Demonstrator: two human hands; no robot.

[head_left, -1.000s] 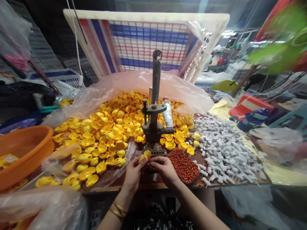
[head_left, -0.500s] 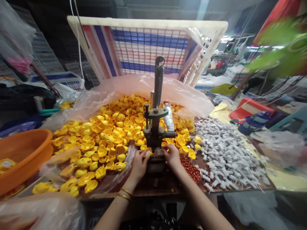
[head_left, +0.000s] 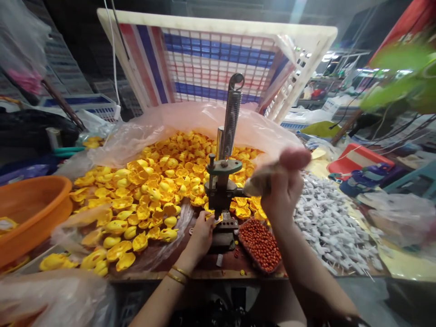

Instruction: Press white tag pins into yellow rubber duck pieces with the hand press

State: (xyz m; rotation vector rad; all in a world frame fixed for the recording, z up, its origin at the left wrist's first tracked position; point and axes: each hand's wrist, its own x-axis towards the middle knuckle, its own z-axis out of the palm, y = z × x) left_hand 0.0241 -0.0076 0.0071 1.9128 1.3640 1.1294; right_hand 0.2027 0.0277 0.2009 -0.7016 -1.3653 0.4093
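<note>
A small hand press (head_left: 223,195) with a tall spring (head_left: 231,120) stands at the middle of the table. My right hand (head_left: 281,200), blurred by motion, is wrapped round the press's lever handle (head_left: 294,159), whose reddish end sticks out above the fist. At the foot of the press, the fingers of my left hand (head_left: 200,234) are closed on a small yellow plastic piece (head_left: 218,219), largely hidden by the fingers and the press head. Small red-brown beads (head_left: 262,245) lie in a shallow tray below my right forearm.
Yellow plastic shells (head_left: 136,204) are heaped to the left and behind the press. White plastic parts with thin pins (head_left: 334,227) make a pile on the right. An orange basin (head_left: 37,213) stands at the far left. Behind the heap leans a white crate (head_left: 218,22).
My right hand has left the press's base and moved up and right onto the lever handle, which has swung forward toward me. My left hand stays at the base.
</note>
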